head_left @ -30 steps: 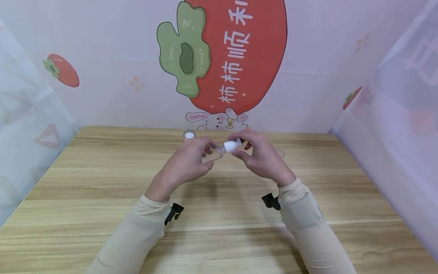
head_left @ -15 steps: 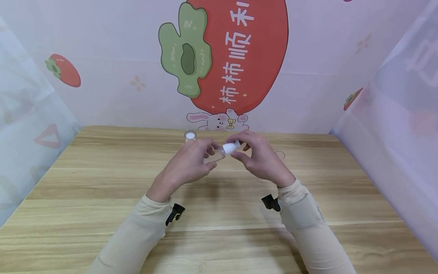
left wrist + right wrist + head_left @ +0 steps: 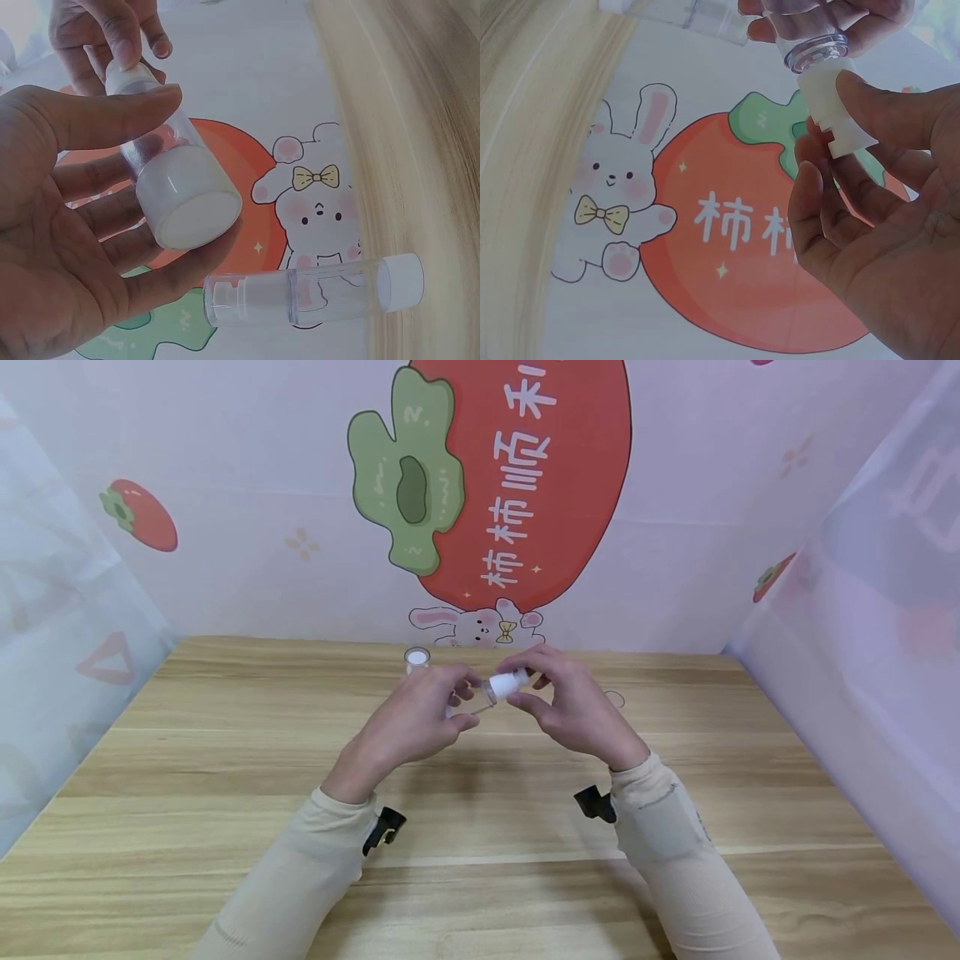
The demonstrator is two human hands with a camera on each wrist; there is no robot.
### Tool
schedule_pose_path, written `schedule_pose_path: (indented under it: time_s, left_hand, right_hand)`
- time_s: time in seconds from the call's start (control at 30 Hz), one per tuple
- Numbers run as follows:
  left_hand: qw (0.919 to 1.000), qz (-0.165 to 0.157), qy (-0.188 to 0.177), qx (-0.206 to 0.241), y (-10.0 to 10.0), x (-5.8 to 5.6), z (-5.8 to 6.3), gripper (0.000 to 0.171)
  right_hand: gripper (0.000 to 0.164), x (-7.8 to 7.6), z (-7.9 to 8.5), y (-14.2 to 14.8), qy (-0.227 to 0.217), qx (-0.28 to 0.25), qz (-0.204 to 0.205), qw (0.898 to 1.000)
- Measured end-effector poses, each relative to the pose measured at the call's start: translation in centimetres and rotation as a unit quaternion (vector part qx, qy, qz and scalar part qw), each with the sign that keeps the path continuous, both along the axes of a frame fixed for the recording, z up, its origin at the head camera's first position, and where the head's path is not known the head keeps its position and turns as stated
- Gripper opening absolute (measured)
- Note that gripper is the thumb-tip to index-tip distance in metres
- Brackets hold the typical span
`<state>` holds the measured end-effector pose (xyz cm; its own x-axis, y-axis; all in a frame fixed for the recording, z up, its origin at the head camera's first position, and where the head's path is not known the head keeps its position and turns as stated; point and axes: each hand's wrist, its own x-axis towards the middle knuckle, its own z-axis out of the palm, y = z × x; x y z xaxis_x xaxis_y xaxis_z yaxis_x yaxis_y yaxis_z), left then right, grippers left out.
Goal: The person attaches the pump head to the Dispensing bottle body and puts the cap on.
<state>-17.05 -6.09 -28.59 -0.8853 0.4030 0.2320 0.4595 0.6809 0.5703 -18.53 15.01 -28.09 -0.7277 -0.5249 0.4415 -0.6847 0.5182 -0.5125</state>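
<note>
Near the back of the table, my left hand [image 3: 412,714] grips a clear bottle [image 3: 799,30] with a white base [image 3: 187,199], tilted toward the right. My right hand [image 3: 566,702] pinches a white pump top [image 3: 829,97] between thumb and fingers. In the right wrist view the pump's collar meets the bottle's clear mouth; whether it is threaded on I cannot tell. A second clear bottle [image 3: 330,291], white-based with a white pump under its clear cap, stands upright behind my left hand.
A clear, round-rimmed object [image 3: 614,698], perhaps a cap, is on the wooden table [image 3: 480,877] just right of my right hand. A printed cloth backdrop [image 3: 675,468] rises at the table's back edge, with cloth sides left and right.
The white pump top has shifted slightly left into the bottle's mouth; the clear part below its collar, visible a second ago, is now hidden inside. Both hands keep nearly the same place.
</note>
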Motion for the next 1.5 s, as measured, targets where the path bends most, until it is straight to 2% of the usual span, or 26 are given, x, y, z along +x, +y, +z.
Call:
schedule_pose_path:
  time_s: [0.7, 0.97, 1.17, 1.5]
  left_hand:
    - [0.9972, 0.028, 0.068, -0.010, 0.41, 0.09, -0.25, 0.039]
    - [0.9956, 0.037, 0.086, -0.012, 0.66, 0.23, -0.14, 0.038]
    - [0.9950, 0.032, 0.094, -0.007, 0.79, 0.21, -0.27, 0.039]
    - [0.9934, 0.027, 0.111, -0.002, 0.96, 0.33, -0.37, 0.038]
  right_hand:
    - [0.025, -0.10, -0.02, 0.04, -0.038, 0.000, -0.013, 0.999]
    - [0.025, -0.14, 0.01, -0.03, -0.070, -0.015, -0.036, 0.997]
    - [0.021, -0.09, -0.14, 0.06, -0.083, -0.015, -0.058, 0.995]
    - [0.029, 0.03, -0.06, -0.14, -0.083, -0.001, -0.098, 0.992]
